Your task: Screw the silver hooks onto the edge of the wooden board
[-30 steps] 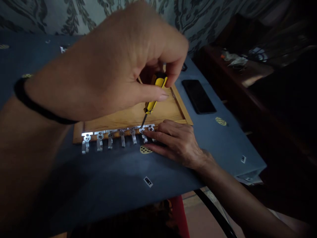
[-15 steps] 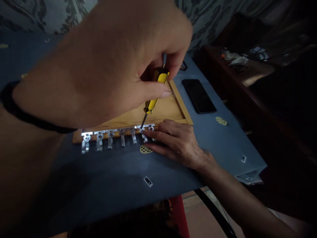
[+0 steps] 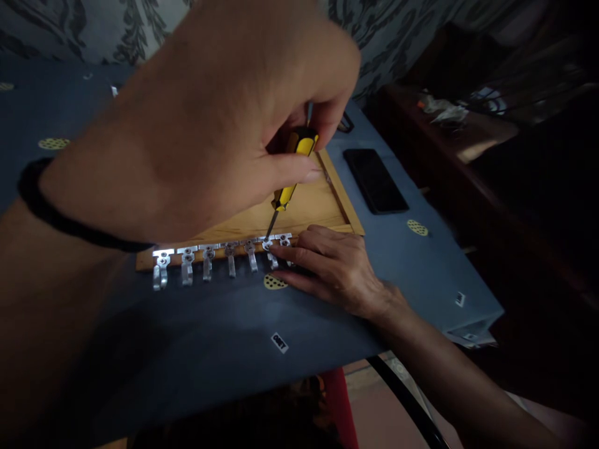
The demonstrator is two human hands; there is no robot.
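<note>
A shallow wooden tray-like board [image 3: 309,215] lies on the table with a raised rim. Along its near edge runs a row of several silver metal hooks [image 3: 208,262], with screws in their plates. My left hand [image 3: 262,125], wearing a black wristband, is closed around a small yellow-and-black screwdriver [image 3: 286,194]. The screwdriver leans slightly, its tip down on the plate of a hook [image 3: 267,244] near the row's right end. My right hand [image 3: 332,265] rests at the board's near right corner, its fingertips closed on that same hook and partly covering the last hook.
A dark phone [image 3: 375,181] lies right of the board on the blue table cover [image 3: 210,349]. Behind my left hand is a small dark-rimmed object [image 3: 345,123]. A patterned wall [image 3: 384,37] rises at the back, and dark furniture [image 3: 444,168] stands to the right.
My left wrist has shifted slightly right and up, while its fingers stay around the screwdriver. The tip remains on the same hook; my right hand and the board look still.
</note>
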